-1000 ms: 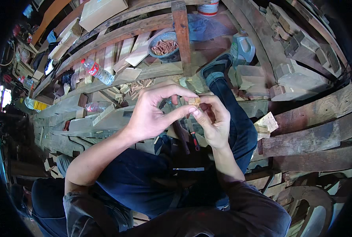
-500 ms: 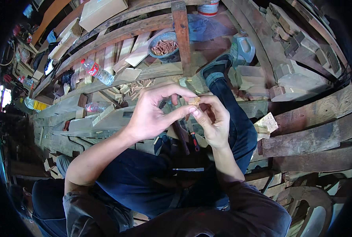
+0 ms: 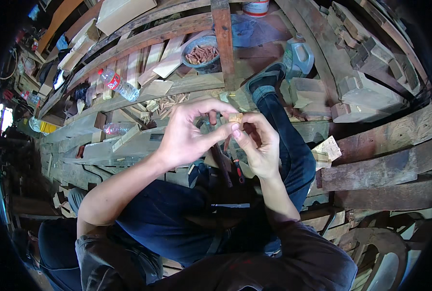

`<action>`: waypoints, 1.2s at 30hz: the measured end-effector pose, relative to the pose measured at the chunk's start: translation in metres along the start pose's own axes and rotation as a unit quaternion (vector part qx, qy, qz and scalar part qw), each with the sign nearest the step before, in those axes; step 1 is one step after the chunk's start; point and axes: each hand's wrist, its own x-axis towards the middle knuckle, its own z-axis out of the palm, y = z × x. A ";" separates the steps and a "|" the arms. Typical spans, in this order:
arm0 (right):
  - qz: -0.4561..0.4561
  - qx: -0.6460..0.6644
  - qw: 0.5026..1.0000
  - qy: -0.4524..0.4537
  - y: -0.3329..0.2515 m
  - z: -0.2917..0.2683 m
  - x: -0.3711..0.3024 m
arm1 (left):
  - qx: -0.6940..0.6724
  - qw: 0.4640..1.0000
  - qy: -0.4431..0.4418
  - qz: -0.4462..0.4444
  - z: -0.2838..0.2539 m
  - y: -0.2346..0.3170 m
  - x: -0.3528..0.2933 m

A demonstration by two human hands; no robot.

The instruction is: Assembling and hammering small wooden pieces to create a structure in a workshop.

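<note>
Between my two hands is a small light-brown wooden piece (image 3: 235, 117), held up over my lap. My left hand (image 3: 187, 130) pinches it from the left between thumb and fingers. My right hand (image 3: 262, 146) grips its other side, thumb below and the index finger curled over. The fingertips hide part of the piece. Beneath the hands lies a hand tool with a red and black handle (image 3: 238, 170). A dark long bar (image 3: 222, 167) lies beside that tool, partly covered by my hands.
Beyond my hands, wood scraps (image 3: 165, 106) lie near a bucket (image 3: 201, 54) filled with small wooden pieces. A red-labelled plastic bottle (image 3: 119, 85) leans on the slats. A pale jug (image 3: 299, 56) stands by my foot. Stacked timber (image 3: 371, 169) fills the right side.
The wooden piece has shifted slightly left and up in my fingers, showing more of its side. Both hands have moved a little left with it.
</note>
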 end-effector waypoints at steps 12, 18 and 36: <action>0.054 -0.097 0.993 -0.033 0.009 -0.021 0.010 | -0.229 0.957 0.037 -0.175 -0.005 -0.022 0.007; -0.026 -0.208 0.977 -0.019 0.015 -0.017 0.008 | -0.249 0.951 0.032 -0.182 -0.004 -0.027 0.006; -0.092 -0.237 0.967 0.003 0.019 -0.014 0.010 | -0.239 0.959 0.020 -0.153 0.001 -0.035 0.006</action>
